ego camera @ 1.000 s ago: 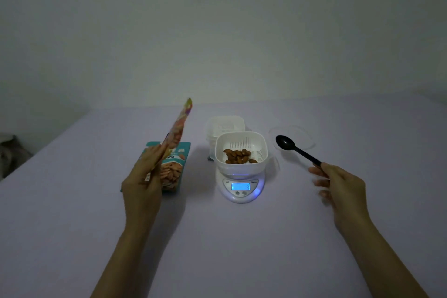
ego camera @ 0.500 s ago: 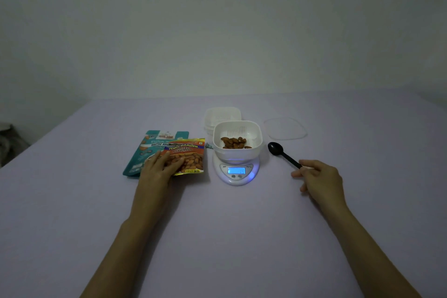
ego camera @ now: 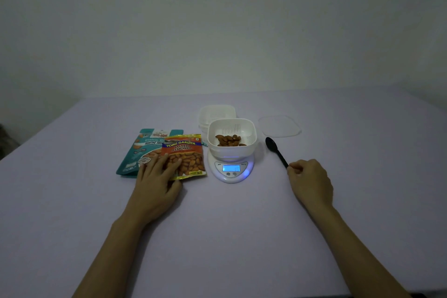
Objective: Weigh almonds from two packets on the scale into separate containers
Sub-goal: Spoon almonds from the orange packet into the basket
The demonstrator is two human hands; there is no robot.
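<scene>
A: What is on the table (ego camera: 217, 237)?

B: A pale lilac table seen from above, in dim light, with a plain wall behind it. Near the middle stands a small white kitchen scale (ego camera: 231, 170), its display lit blue; the digits are too small to read. A white square container (ego camera: 249, 136) sits on the scale with a small heap of brown almonds (ego camera: 229, 140) inside.

A: And the packets?

B: Both lie flat just left of the scale. An orange packet (ego camera: 187, 152) printed "Salted Almonds" partly overlaps a teal packet (ego camera: 135, 150) on its left.

A: Where are the hands?

B: The left hand (ego camera: 157, 184) rests palm down with its fingers straight and relaxed, across the near edges of both packets, grasping nothing. The right hand (ego camera: 310, 181) is to the right of the scale, its fingers curled round the near end of a black spoon (ego camera: 274, 149). The spoon's bowl points to the far side and lies low by the table, just right of the container.

A: Anything else?

B: A second white container (ego camera: 216, 113) stands just behind the one on the scale, to the far left of it. A clear lid (ego camera: 279, 126) lies flat on the far right, beyond the spoon.
</scene>
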